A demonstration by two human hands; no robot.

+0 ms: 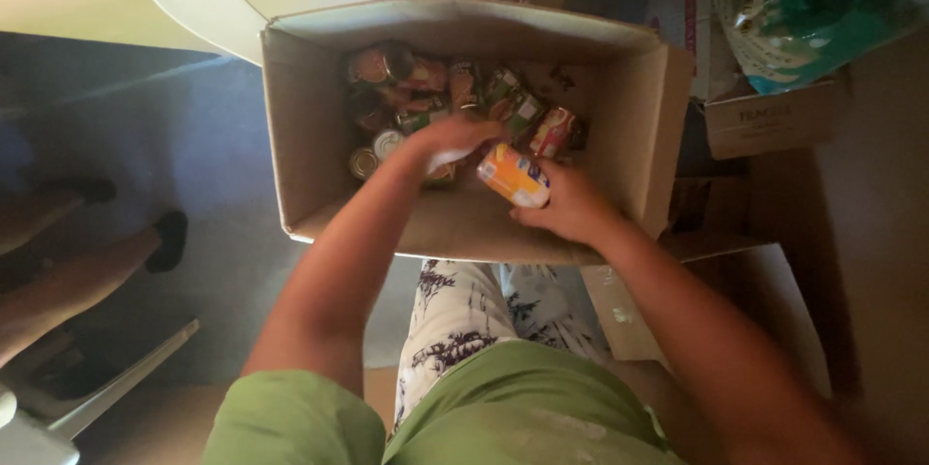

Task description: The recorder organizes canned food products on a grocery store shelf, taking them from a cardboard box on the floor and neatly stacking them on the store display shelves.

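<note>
A small yellow and orange can point(514, 176) is held tight in the right hand point(571, 206) inside the open brown cardboard box point(310, 136), its long side tipped toward the heap of colourful tin cans point(435, 88) at the box's far wall, where the left hand point(447, 138) is laid, grip hidden.

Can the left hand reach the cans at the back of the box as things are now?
Probably yes. The left hand is already inside the open box, on the cans; no flap or lid covers them. The right hand holds an orange can to the side.
</note>
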